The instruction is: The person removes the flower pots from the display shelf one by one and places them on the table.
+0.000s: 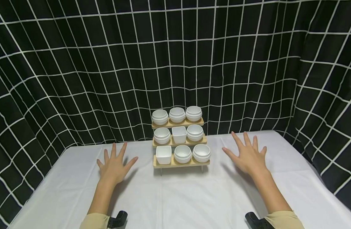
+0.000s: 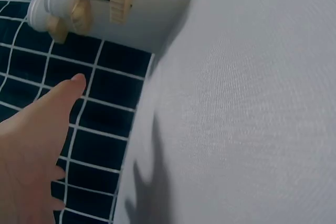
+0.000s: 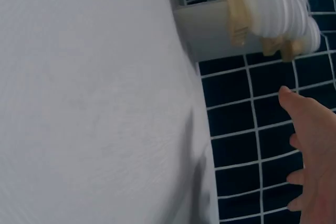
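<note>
My left hand (image 1: pixel 113 168) is held over the white cloth left of the rack, fingers spread and holding nothing. On the other side, my right hand (image 1: pixel 249 156) also has its fingers spread, with nothing in it. Between them stands a three-tier wooden rack (image 1: pixel 175 164) bearing small white bowls. A square bowl (image 1: pixel 163 155) is at the left of the bottom tier, beside two round bowls (image 1: pixel 182 154). Another square bowl (image 1: pixel 179 135) sits mid-row on the middle tier, a round one at each side. The top tier carries three round bowls (image 1: pixel 177 115).
A white cloth (image 1: pixel 187 200) covers the table, and shadows of both hands fall on it. Black curtain with a white grid (image 1: pixel 181 57) hangs behind and along both sides. Dark straps with small devices (image 1: pixel 117 219) are on both wrists, over beige sleeves (image 1: pixel 284 220).
</note>
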A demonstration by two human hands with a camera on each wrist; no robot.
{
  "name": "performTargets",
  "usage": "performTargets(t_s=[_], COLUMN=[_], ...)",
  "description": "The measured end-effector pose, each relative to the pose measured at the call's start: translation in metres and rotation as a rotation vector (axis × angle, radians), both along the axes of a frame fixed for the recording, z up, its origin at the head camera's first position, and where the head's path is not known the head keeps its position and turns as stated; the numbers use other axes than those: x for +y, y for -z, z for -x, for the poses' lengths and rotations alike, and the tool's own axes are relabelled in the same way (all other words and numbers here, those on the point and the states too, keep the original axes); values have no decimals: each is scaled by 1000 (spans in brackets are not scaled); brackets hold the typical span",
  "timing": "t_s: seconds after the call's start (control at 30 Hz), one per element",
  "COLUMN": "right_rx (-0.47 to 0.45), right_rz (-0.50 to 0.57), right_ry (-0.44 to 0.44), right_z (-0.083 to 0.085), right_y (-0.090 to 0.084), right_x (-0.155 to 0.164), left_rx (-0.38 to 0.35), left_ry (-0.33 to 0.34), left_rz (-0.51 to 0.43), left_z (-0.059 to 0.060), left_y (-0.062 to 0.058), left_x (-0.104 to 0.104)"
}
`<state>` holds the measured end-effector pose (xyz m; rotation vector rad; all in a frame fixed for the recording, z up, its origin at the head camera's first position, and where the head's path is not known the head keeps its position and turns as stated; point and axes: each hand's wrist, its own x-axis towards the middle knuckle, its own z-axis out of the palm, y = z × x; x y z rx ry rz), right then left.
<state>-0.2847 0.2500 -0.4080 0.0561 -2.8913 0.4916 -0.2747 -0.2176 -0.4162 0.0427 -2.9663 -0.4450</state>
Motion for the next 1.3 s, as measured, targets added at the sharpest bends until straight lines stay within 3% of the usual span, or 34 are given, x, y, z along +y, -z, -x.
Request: performTargets(t_s=[0.6,0.93,1.3], right_rx=[150,178,160], right_rz=[114,187,205], right_ry=[-96,-150,-169], right_z=[-7,-4,-2], right_y=[-25,-34,-38], right_x=[-15,-29,-42], left_rx=[25,23,22], left_ry=[195,233,205], left_rz=[-334,-417,-519], left_z=[6,6,6], left_y=[4,3,10], left_x=[17,24,27])
